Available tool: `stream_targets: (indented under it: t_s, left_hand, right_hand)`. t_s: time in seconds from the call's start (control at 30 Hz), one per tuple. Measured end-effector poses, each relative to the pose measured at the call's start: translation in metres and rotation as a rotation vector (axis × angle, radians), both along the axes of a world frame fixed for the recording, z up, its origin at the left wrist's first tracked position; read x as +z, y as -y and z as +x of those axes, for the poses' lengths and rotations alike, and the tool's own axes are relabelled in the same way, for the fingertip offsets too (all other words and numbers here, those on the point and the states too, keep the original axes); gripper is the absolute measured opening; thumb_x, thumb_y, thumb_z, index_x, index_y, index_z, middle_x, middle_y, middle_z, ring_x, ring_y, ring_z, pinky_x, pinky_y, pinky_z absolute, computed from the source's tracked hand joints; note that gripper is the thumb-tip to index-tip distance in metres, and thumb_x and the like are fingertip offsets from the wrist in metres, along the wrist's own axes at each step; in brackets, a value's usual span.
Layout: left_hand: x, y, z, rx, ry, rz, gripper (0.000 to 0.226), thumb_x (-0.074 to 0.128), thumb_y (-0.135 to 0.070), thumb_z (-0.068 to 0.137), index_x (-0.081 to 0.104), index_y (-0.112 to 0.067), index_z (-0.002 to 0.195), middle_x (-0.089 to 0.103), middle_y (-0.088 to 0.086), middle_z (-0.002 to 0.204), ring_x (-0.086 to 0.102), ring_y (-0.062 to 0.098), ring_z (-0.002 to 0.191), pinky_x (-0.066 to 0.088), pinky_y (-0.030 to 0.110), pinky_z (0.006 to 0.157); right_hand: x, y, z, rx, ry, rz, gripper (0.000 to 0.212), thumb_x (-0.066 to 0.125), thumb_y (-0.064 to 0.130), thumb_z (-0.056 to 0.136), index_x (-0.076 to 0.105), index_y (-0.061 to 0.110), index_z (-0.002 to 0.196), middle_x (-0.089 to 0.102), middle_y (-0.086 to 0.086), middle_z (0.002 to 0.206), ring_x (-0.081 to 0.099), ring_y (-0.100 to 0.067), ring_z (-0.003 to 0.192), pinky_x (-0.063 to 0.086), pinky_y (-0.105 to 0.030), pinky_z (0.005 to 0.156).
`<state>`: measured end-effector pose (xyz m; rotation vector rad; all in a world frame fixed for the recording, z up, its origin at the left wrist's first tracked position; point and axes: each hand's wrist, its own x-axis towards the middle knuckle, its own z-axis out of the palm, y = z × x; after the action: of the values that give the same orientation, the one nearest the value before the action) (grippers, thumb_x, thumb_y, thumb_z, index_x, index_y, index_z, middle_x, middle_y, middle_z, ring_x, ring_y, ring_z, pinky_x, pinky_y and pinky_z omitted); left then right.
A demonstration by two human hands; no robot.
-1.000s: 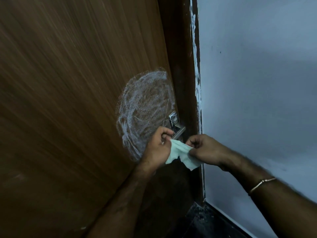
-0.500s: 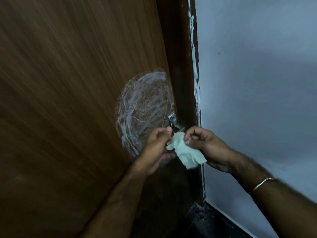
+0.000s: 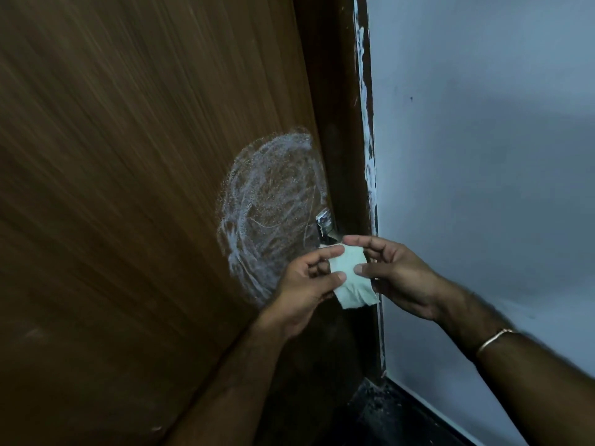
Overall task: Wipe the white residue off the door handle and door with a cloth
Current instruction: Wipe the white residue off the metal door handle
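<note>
Left hand [image 3: 306, 284] and right hand [image 3: 396, 275]: both pinch one small pale-green soft cloth [image 3: 352, 278], crumpled, held between them. Silver metal door handle [image 3: 325, 225]: just above the cloth, nearer the left hand. Chalky white residue ring [image 3: 270, 207]: up-left, rough swirls on the brown wood-grain door [image 3: 145, 156].

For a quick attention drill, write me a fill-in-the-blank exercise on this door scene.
1. Both hands, left hand and right hand, hold a pale ____.
2. The white residue smears the wooden ____.
3. The metal door handle sits just ____ the cloth.
4. The right wrist wears a ____.

Missing: cloth; door; above; bracelet
</note>
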<state>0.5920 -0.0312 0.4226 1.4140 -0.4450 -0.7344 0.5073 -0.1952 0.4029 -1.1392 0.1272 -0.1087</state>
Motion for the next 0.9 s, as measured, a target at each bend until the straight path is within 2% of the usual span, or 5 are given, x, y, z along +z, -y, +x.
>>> stream_targets:
  t_s: [0.2, 0.43, 0.5, 0.63, 0.9]
  left_hand:
    - [0.002, 0.004, -0.001, 0.074, 0.296, 0.231, 0.047, 0.069, 0.002, 0.084, 0.061, -0.017, 0.127, 0.07, 0.002, 0.103, 0.067, 0.007, 0.083, 0.054, 0.02, 0.069]
    - [-0.002, 0.006, 0.004, 0.128, 0.462, 0.545, 0.009, 0.067, -0.021, 0.09, 0.07, -0.025, 0.097, 0.07, -0.005, 0.095, 0.065, 0.006, 0.081, 0.05, 0.02, 0.063]
    - [-0.003, 0.005, 0.005, 0.141, 0.452, 0.543, 0.006, 0.066, -0.024, 0.09, 0.07, -0.022, 0.095, 0.069, -0.006, 0.088, 0.064, 0.004, 0.076, 0.047, 0.017, 0.058]
    - [-0.004, 0.005, 0.007, 0.162, 0.407, 0.465, 0.007, 0.069, -0.025, 0.088, 0.069, -0.018, 0.091, 0.07, -0.002, 0.087, 0.067, 0.009, 0.077, 0.053, 0.023, 0.061]
    - [-0.002, 0.01, 0.012, 0.078, 0.244, 0.346, 0.004, 0.064, -0.011, 0.092, 0.062, -0.015, 0.092, 0.07, 0.001, 0.079, 0.066, 0.01, 0.07, 0.049, 0.021, 0.054]
  right_hand:
    - [0.004, -0.001, 0.0, 0.007, -0.078, -0.509, 0.073, 0.075, -0.004, 0.077, 0.049, 0.028, 0.137, 0.067, -0.004, 0.102, 0.067, -0.017, 0.089, 0.057, -0.028, 0.076]
    - [-0.004, -0.002, 0.012, -0.15, -0.046, -1.349, 0.029, 0.056, 0.027, 0.096, 0.064, 0.027, 0.123, 0.056, 0.005, 0.113, 0.052, -0.008, 0.103, 0.045, -0.027, 0.092]
    - [-0.006, 0.0, 0.013, -0.137, -0.095, -1.27, 0.038, 0.054, 0.017, 0.095, 0.058, 0.026, 0.131, 0.051, 0.003, 0.12, 0.049, -0.01, 0.11, 0.041, -0.025, 0.096]
    - [-0.006, -0.006, 0.007, 0.012, -0.127, -0.41, 0.052, 0.061, 0.002, 0.09, 0.052, 0.024, 0.136, 0.061, -0.001, 0.124, 0.062, -0.013, 0.112, 0.053, -0.026, 0.089]
    - [-0.011, 0.0, 0.014, -0.002, -0.17, -0.065, 0.009, 0.064, 0.003, 0.088, 0.062, 0.002, 0.096, 0.066, -0.012, 0.093, 0.066, -0.018, 0.081, 0.055, -0.027, 0.067]
